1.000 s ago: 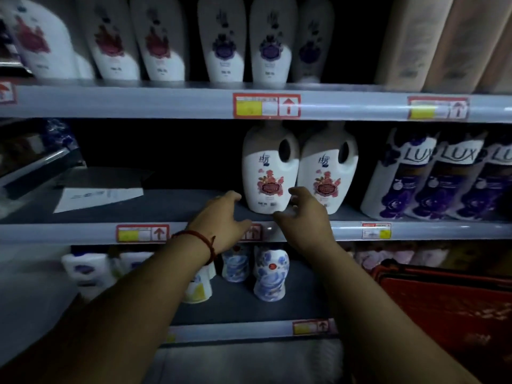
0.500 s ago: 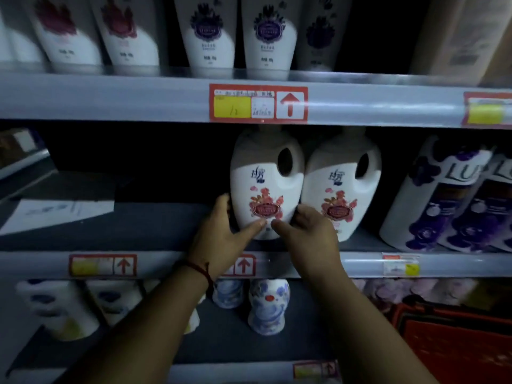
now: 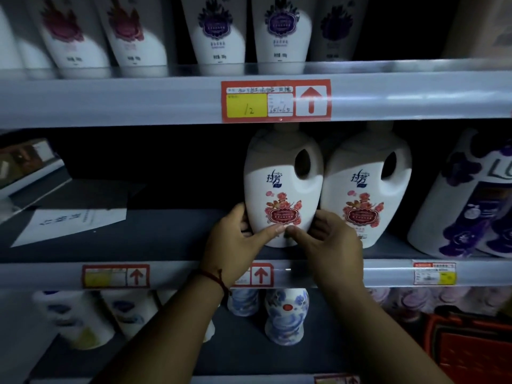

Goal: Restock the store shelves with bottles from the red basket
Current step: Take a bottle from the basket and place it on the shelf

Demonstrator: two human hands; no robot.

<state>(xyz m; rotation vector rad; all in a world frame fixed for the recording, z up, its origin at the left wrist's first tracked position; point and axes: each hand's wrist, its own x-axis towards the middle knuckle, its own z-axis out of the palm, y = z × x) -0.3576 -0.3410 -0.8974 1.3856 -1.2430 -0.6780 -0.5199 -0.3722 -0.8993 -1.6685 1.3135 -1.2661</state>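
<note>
Gripping bottle point(image 3: 282, 187) low at the base with left hand point(image 3: 235, 241) and right hand point(image 3: 335, 245): thumbs meeting under the label, fingers curled round both sides. Standing upright on middle shelf point(image 3: 171, 242), near the front edge, touching twin point(image 3: 365, 189) on its right.

Risks, judged from here:
- Could tip forward off the edge if pulled by the base alone. Tall body, grip well below the middle.
- Could drag or rock the twin along, given side-to-side contact and right fingers wedged into that seam.
- Could catch the cap on the upper rail point(image 3: 138, 101) if lifted. Top hidden behind it, little headroom by the look.

Around:
- Lux bottles point(image 3: 465, 206) right of the twin, apart from it.
- Paper sheet point(image 3: 74, 223) flat on the same shelf, well to the left.
- Small blue-patterned bottles point(image 3: 286, 317) one shelf down, under the wrists. Would take the hit on a drop.
- Red basket point(image 3: 471, 350) lower right; can't tell contents, too dark.

Nothing in front of the bottle but the hands. Only tight side is the right.
</note>
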